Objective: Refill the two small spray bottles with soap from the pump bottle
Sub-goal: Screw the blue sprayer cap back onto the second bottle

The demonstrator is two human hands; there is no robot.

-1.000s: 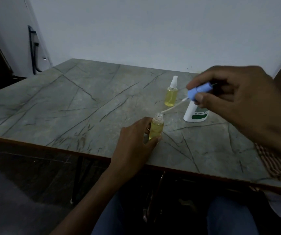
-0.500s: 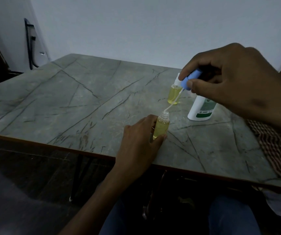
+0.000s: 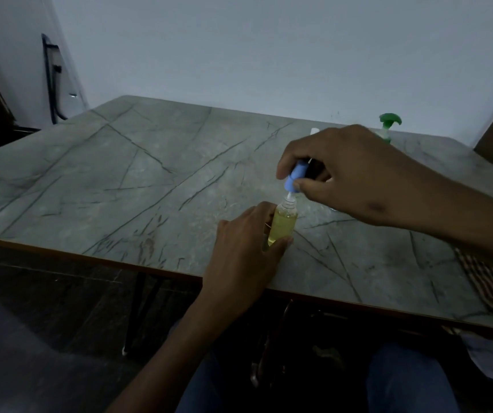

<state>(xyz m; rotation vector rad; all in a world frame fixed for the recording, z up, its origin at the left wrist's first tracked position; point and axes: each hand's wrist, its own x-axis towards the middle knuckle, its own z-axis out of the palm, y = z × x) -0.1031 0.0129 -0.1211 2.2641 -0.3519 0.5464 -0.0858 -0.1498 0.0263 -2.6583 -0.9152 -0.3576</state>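
Small clear spray bottle [image 3: 282,226] of yellow soap, upright near the front edge of a grey marble-patterned table [image 3: 150,186], gripped by the left hand [image 3: 246,251]. Blue spray cap [image 3: 295,175] just above its open neck, pinched in the right hand [image 3: 349,174]. Green pump bottle [image 3: 388,126] behind, mostly hidden.

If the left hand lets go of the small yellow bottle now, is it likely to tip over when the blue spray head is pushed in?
Probably yes. The small bottle looks narrow and tall, so a sideways push could tip it. The blue spray head, pinched by the right hand, comes in tilted, not straight down. The liquid fills most of it, which may steady it a little. The left hand gripping it seems wise.
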